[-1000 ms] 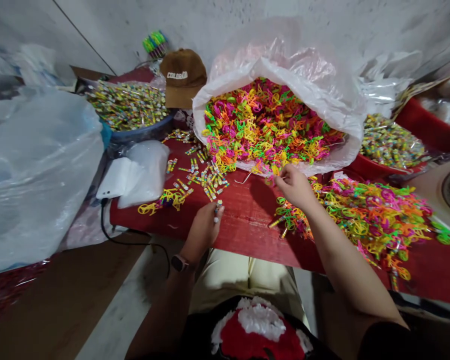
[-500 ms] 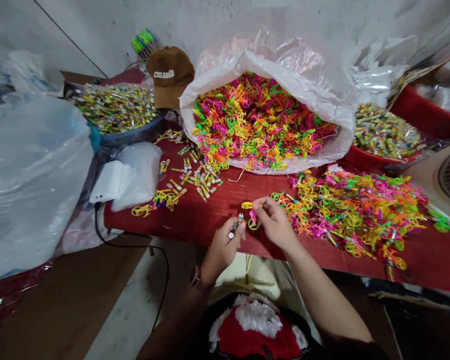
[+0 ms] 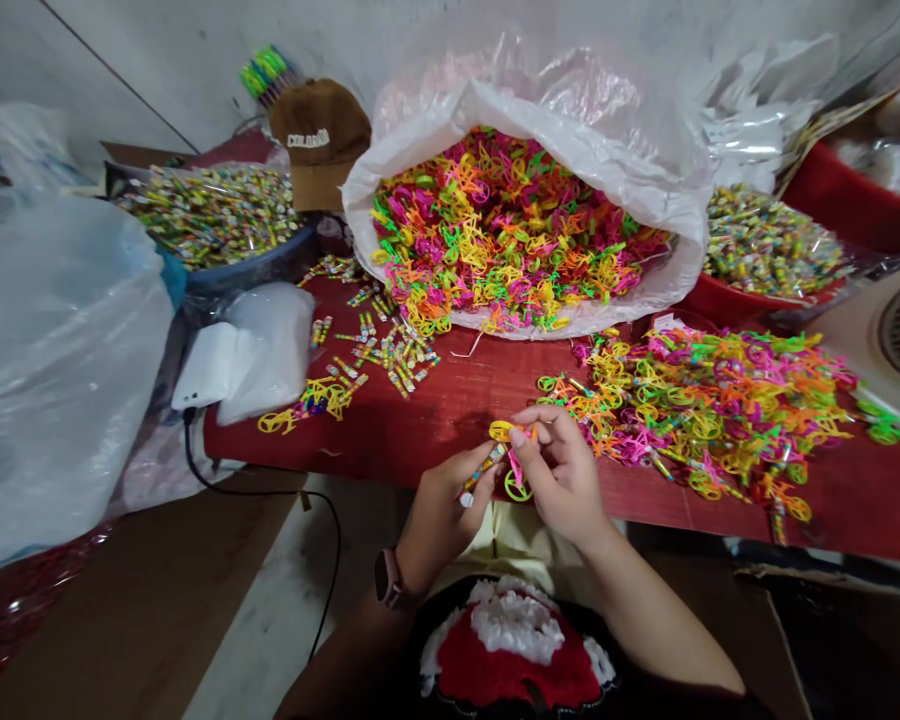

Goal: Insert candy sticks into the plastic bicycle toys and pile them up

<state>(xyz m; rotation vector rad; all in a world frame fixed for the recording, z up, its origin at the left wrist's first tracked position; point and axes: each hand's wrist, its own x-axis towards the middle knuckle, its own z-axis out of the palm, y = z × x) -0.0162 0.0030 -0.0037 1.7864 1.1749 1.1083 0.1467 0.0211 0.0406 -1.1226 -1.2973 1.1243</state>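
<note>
Right hand (image 3: 566,480) has come from the mouth of the white sack (image 3: 510,110) down to the lower centre of the frame over the last second, and the left hand (image 3: 450,505) has shifted rightward to meet it; the two are now just beside each other over the near edge of the red table (image 3: 457,410). Left fingers are closed around a patterned tube (image 3: 484,475), held aslant with its upper end toward the right hand; the right hand pinches bright plastic pieces (image 3: 500,431), a yellow loop pointing left and a green wheel (image 3: 517,488) hanging below; whether the tube touches the loop I cannot tell. Loose tubes (image 3: 401,360) lie scattered left of centre; a heap of coloured pieces (image 3: 720,410), some with tubes among them, spreads across the right of the frame; the sack at upper centre is full of similar pieces; a brown cap (image 3: 319,130) sits at upper left, above a blue basin (image 3: 270,265) heaped with tubes.
</note>
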